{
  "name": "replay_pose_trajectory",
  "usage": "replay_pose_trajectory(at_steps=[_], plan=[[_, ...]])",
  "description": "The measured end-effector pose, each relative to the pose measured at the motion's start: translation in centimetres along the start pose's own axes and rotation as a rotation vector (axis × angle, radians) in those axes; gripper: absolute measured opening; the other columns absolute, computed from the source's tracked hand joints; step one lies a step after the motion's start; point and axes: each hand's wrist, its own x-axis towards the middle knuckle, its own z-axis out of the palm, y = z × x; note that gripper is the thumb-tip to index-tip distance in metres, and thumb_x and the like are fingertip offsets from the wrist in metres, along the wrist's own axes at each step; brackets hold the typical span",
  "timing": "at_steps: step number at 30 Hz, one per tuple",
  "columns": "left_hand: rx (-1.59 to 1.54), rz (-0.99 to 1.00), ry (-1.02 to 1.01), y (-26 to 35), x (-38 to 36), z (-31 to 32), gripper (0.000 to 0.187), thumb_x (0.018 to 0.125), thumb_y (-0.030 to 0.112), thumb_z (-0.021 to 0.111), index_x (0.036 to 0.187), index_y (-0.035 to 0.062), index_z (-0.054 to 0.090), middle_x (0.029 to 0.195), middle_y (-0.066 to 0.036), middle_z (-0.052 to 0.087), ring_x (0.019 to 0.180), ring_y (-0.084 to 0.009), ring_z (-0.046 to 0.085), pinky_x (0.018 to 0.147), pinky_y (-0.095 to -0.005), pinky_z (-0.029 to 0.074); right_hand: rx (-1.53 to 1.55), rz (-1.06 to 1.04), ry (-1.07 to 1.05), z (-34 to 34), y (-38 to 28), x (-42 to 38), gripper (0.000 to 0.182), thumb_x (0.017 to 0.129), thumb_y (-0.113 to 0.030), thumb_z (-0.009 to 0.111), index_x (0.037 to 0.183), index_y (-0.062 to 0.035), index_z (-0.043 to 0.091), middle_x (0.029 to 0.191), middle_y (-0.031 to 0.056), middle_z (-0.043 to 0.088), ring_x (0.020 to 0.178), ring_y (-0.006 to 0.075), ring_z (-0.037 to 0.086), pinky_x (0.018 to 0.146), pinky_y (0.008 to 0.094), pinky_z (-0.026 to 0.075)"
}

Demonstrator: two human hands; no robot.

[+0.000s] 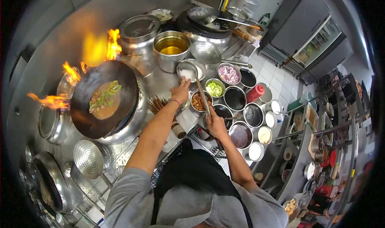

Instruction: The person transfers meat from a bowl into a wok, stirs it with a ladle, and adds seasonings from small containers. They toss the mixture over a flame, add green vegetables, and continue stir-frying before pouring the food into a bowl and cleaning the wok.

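Your right hand grips the ladle, bowl at its eleven o'clock; your left hand, spread, empty, lies at ten.

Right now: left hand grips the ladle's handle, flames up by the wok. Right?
Wrong hand: the head view shows the right hand gripping the handle of the ladle, not the left hand. Flames are indeed up by the wok.
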Motion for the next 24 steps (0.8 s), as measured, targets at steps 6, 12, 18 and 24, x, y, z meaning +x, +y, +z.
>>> replay_pose_trajectory(at_steps=[6,12,18,24], plan=[[-0.027,0.003,0.013,-0.3,0.4,0.4,0.078,0.085,0.005,0.050,0.151,0.0343,0.019,0.160,0.000,0.003,0.122,-0.0490,0.045,0.101,-0.0639,0.031,-0.026,0.071,-0.010,0.6,0.2,0.1,0.057,0.089,-0.015,0.055,0.142,-0.0053,0.035,0.082,0.0337,0.061,0.082,0.0506,0.060,0.073,0.0565,0.047],[0.087,0.007,0.070,0.0,0.1,0.7,0.094,0.075,-0.003,0.059,0.151,0.0335,0.018,0.160,-0.002,0.004,0.113,-0.0407,0.055,0.095,-0.0532,0.043,-0.037,0.139,-0.016,0.1,-0.4,0.3,0.054,0.089,-0.014,0.056,0.140,-0.0058,0.039,0.096,0.0330,0.061,0.090,0.0484,0.060,0.077,0.0522,0.049],[-0.033,-0.001,-0.015,0.2,-0.3,-0.4,0.094,0.076,-0.004,0.057,0.151,0.0336,0.016,0.160,0.001,-0.001,0.130,-0.0473,0.036,0.105,-0.0595,0.031,0.053,0.137,-0.020,-1.5,-1.3,0.5,0.052,0.090,-0.016,0.056,0.139,-0.0061,0.042,0.095,0.0331,0.061,0.093,0.0482,0.060,0.079,0.0515,0.048],[-0.025,0.006,-0.032,0.5,-0.4,-0.9,0.088,0.079,-0.004,0.053,0.151,0.0319,0.017,0.160,0.001,-0.004,0.141,-0.0485,0.008,0.111,-0.0648,0.014,-0.002,0.050,-0.012,-2.0,-0.3,0.0,0.054,0.088,-0.010,0.056,0.138,-0.0028,0.039,0.085,0.0340,0.060,0.083,0.0493,0.060,0.071,0.0546,0.046]])
